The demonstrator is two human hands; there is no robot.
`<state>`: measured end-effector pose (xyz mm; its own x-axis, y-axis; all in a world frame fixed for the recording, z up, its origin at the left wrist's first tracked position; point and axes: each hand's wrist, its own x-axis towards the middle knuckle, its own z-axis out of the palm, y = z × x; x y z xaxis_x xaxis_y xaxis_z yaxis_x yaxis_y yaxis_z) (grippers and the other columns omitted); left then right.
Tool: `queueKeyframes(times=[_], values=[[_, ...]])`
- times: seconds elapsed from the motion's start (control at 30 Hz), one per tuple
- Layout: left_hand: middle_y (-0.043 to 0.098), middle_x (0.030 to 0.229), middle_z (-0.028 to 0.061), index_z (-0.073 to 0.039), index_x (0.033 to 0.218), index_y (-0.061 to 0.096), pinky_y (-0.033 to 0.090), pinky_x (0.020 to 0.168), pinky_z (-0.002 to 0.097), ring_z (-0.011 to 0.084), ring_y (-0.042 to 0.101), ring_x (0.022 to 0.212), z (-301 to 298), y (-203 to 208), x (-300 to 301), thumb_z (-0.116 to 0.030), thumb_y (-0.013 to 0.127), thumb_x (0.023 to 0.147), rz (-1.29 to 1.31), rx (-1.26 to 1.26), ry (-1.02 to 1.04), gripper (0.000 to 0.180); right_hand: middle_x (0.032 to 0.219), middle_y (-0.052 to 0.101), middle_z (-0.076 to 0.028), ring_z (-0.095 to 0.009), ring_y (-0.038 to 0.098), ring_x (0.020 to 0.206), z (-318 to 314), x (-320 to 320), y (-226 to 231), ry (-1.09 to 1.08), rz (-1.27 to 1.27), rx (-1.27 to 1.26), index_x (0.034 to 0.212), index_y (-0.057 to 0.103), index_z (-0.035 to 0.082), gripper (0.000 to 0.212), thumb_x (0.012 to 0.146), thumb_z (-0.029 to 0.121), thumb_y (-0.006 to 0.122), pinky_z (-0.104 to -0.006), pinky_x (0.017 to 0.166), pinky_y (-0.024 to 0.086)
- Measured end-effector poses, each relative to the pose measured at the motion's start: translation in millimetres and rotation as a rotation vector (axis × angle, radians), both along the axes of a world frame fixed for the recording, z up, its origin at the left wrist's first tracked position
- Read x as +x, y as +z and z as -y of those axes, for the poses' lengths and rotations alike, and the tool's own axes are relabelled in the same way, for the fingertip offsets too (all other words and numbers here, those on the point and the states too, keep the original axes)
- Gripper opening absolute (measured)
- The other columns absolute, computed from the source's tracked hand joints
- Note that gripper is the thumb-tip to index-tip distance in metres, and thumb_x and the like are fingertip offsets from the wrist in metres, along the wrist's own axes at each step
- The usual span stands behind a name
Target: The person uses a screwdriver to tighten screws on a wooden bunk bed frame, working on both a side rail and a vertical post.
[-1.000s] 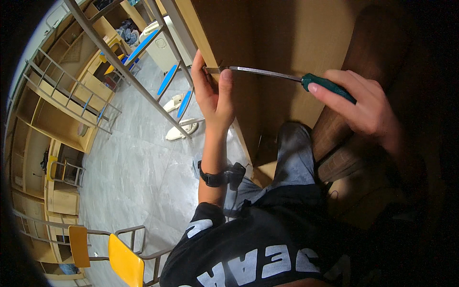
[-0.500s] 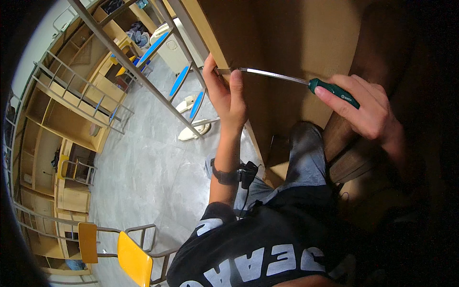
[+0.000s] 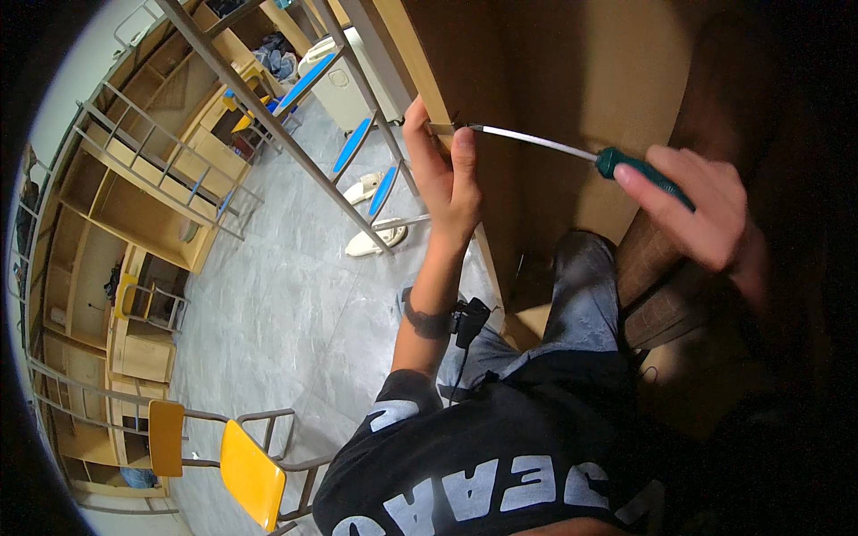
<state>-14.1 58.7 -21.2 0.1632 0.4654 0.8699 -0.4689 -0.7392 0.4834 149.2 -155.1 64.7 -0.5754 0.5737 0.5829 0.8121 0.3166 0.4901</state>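
Observation:
My right hand (image 3: pixel 702 205) is closed round the green handle of a screwdriver (image 3: pixel 545 143). Its long metal shaft points left, and the tip meets a small dark spot on the inner side of a wooden panel (image 3: pixel 418 62), close to the panel's edge. What the tip sits in is too small to make out. Gripping that edge, my left hand (image 3: pixel 451 183) has its thumb on the inner side just below the tip and its fingers round the outer side, partly hidden. A black band with a small box (image 3: pixel 465 322) circles my left forearm.
A metal ladder with blue treads (image 3: pixel 353 147) rises left of the panel, white shoes (image 3: pixel 375 239) at its foot. A yellow chair (image 3: pixel 255 473) stands at the lower left on the grey floor (image 3: pixel 268 330). Wooden desks and shelves (image 3: pixel 147 219) line the far left; shadow covers the right.
The whole view has shifted slightly, so the panel and both hands appear a little further right. Both grips stay the same, and the screwdriver tip remains at the panel.

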Motion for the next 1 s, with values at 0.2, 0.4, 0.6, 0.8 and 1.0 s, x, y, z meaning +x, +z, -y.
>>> queueKeyframes(times=[0.2, 0.4, 0.6, 0.8, 1.0], values=[[0.048, 0.118, 0.0119, 0.003, 0.13, 0.035, 0.033, 0.096, 0.0288, 0.0174, 0.045, 0.108, 2.5, 4.9, 11.1, -0.016, 0.05, 0.094, 0.085, 0.0, 0.013, 0.043, 0.076, 0.058, -0.007, -0.007, 0.05, 0.051, 15.1, -34.6, 10.9, -0.107, -1.602, -0.683, 0.118, 0.059, 0.002, 0.039, 0.08, 0.009, 0.065, -0.0201, 0.044, 0.041], [0.043, 0.128, 0.0121, 0.003, 0.133, 0.031, 0.032, 0.1, 0.0307, 0.0184, 0.043, 0.116, -3.0, -0.5, 3.5, -0.015, 0.052, 0.093, 0.033, -0.005, -0.016, 0.048, 0.082, 0.057, -0.012, -0.021, 0.057, 0.067, 0.8, -11.2, 7.7, -0.016, 0.063, -0.055, 0.118, 0.06, 0.005, 0.044, 0.075, 0.005, 0.065, -0.0276, 0.056, 0.049], [0.045, 0.125, 0.0113, 0.003, 0.133, 0.032, 0.034, 0.098, 0.0296, 0.0177, 0.045, 0.113, -1.6, 3.4, 6.1, -0.014, 0.051, 0.093, 0.024, -0.032, -0.016, 0.047, 0.076, 0.058, -0.009, -0.015, 0.053, 0.061, -2.9, -6.7, -5.0, -0.026, -0.825, -0.37, 0.124, 0.055, 0.003, 0.045, 0.081, 0.01, 0.063, -0.0259, 0.048, 0.044], [0.044, 0.125, 0.0115, 0.003, 0.133, 0.031, 0.034, 0.097, 0.0291, 0.0176, 0.045, 0.112, -3.8, -1.5, 1.9, -0.012, 0.05, 0.094, 0.041, -0.063, -0.026, 0.047, 0.076, 0.057, -0.012, -0.017, 0.055, 0.061, -9.2, -4.5, 3.5, -0.013, -0.337, -0.157, 0.128, 0.05, 0.003, 0.053, 0.077, 0.006, 0.065, -0.0281, 0.049, 0.046], [0.043, 0.126, 0.0121, 0.003, 0.134, 0.03, 0.033, 0.098, 0.0302, 0.0183, 0.044, 0.113, -0.1, 0.0, 0.1, -0.012, 0.051, 0.093, -0.002, 0.003, 0.029, 0.048, 0.074, 0.056, -0.008, -0.01, 0.048, 0.05, -13.5, 2.7, 12.3, 0.049, -0.743, -0.43, 0.126, 0.053, 0.003, 0.045, 0.081, 0.008, 0.062, -0.0216, 0.04, 0.038]])
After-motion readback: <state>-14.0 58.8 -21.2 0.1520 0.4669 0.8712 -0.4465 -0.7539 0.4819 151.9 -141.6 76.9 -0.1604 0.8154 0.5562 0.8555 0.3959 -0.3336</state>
